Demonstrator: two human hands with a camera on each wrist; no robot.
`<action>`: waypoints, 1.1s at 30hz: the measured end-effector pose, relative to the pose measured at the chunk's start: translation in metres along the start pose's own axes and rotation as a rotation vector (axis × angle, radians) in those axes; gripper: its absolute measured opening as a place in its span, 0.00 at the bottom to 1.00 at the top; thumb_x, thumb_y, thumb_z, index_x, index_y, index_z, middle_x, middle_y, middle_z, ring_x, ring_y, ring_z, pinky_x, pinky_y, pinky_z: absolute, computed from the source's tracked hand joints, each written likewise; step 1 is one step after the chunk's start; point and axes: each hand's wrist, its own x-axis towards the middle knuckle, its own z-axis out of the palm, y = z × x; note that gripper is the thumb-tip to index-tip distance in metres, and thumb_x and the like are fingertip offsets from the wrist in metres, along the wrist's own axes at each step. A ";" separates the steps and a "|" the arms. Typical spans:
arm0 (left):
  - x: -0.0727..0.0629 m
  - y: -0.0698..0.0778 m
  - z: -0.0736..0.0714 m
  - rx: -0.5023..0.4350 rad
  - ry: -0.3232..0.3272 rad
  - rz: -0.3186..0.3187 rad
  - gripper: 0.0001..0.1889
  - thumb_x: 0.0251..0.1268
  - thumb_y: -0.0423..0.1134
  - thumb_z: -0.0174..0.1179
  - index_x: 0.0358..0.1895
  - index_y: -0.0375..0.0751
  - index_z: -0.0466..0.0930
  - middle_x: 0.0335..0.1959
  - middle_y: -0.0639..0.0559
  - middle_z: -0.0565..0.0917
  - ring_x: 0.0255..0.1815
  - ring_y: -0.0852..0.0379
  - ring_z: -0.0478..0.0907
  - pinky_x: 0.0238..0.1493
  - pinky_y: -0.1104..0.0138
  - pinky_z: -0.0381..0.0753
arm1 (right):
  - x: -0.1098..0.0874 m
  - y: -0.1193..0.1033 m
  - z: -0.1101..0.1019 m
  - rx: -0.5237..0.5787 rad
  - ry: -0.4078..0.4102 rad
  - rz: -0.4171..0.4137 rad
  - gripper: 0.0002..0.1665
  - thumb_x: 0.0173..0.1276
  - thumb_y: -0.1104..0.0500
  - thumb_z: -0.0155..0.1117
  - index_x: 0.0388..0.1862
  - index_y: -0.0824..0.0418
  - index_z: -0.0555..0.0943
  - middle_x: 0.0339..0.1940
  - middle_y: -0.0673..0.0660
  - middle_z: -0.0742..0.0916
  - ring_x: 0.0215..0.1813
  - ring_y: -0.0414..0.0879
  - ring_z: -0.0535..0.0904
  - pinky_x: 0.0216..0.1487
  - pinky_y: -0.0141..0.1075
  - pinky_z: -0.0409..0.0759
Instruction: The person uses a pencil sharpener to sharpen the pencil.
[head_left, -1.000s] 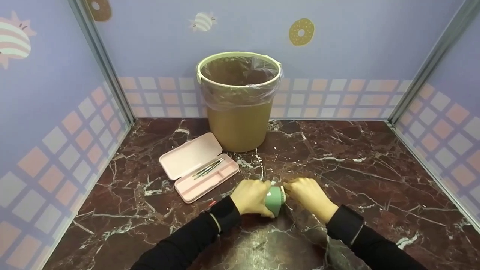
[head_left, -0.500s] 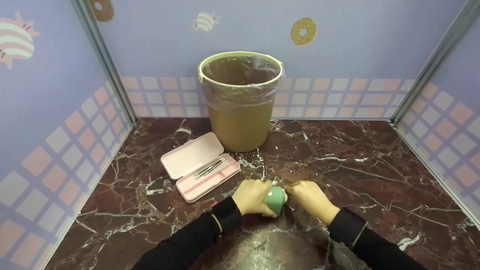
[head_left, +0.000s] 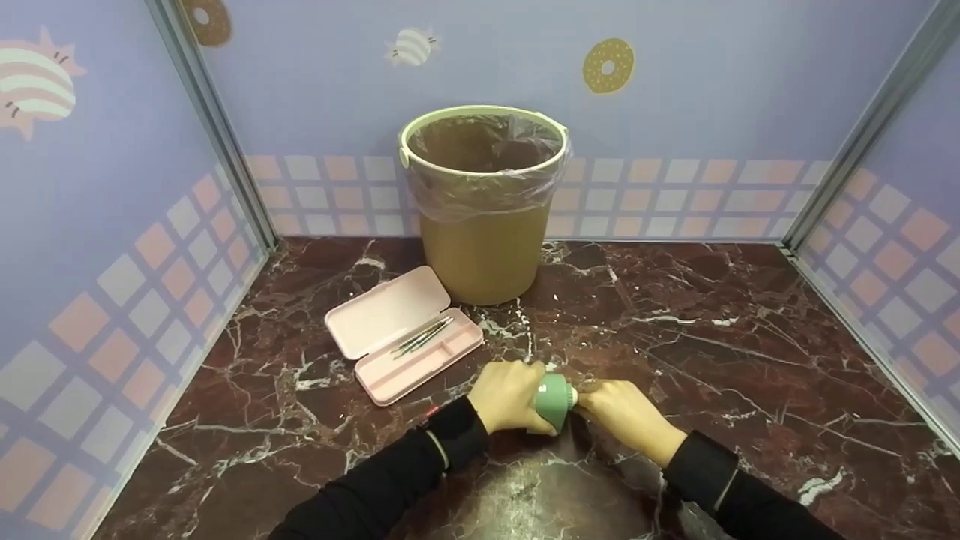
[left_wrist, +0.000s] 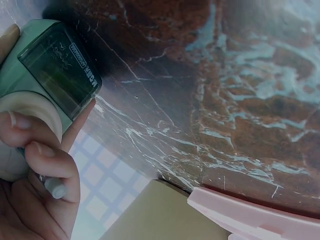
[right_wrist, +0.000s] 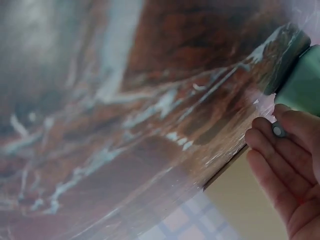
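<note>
My left hand (head_left: 508, 396) grips a green pencil sharpener (head_left: 553, 403) low over the marbled table. In the left wrist view the sharpener (left_wrist: 35, 75) shows its dark see-through shavings drawer (left_wrist: 60, 70) and pale round front. A pencil's pale end (left_wrist: 56, 189) pokes out between curled left fingers (left_wrist: 52, 162); its other end is hidden. My right hand (head_left: 622, 411) is at the sharpener's right end. Seen from the right wrist, its thumb and finger pinch the small crank handle (right_wrist: 278, 130), whose round grey end shows beside the green body.
A pink pencil case (head_left: 382, 381) lies open to the left, with several pencils (head_left: 424, 337) inside. Behind it stands a lined waste bin (head_left: 480, 251), close to the patterned back wall. Side walls bound the table.
My right hand has moved slightly down and nearer me at the sharpener's end, with the wrist lower. My left hand stays round the sharpener. The view has shifted slightly.
</note>
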 end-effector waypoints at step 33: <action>0.002 0.003 -0.003 -0.004 -0.049 -0.065 0.37 0.31 0.69 0.80 0.40 0.47 0.80 0.32 0.55 0.87 0.30 0.58 0.83 0.29 0.66 0.81 | -0.017 -0.019 -0.029 0.083 0.009 -0.098 0.09 0.58 0.61 0.76 0.27 0.53 0.82 0.23 0.47 0.85 0.24 0.40 0.80 0.26 0.35 0.80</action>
